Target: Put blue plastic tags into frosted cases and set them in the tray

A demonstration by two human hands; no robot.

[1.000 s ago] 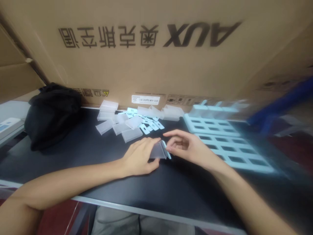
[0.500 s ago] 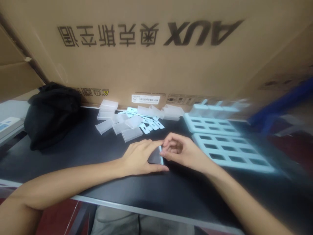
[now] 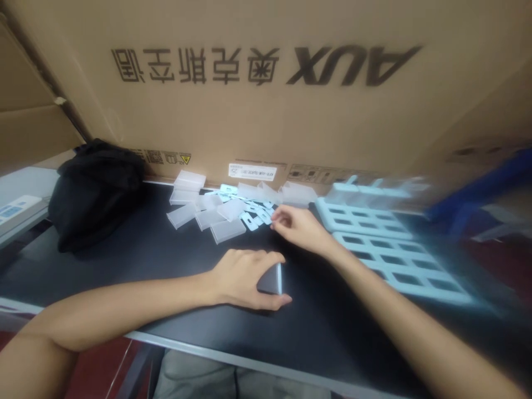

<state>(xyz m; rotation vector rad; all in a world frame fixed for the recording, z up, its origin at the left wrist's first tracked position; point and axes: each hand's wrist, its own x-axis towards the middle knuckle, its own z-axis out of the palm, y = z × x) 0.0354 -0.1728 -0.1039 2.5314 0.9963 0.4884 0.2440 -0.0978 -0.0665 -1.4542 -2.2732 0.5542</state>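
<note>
**Snag risk at the blue tabs [image 3: 250, 221]**

Left hand [image 3: 245, 280] grips a clear case [image 3: 269, 281], near side of tabs. Right hand [image 3: 297, 226] at their right edge, fingertips close together; cannot tell whether holding one. Overlap could drag extras along. Loose cases [image 3: 228, 230] crowd tabs' left; carton [image 3: 249, 122] blocks behind.

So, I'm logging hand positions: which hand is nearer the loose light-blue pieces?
Right. The right hand is at the right edge of the loose light-blue pieces; the left hand is farther off, on their near side, holding a clear case.
</note>
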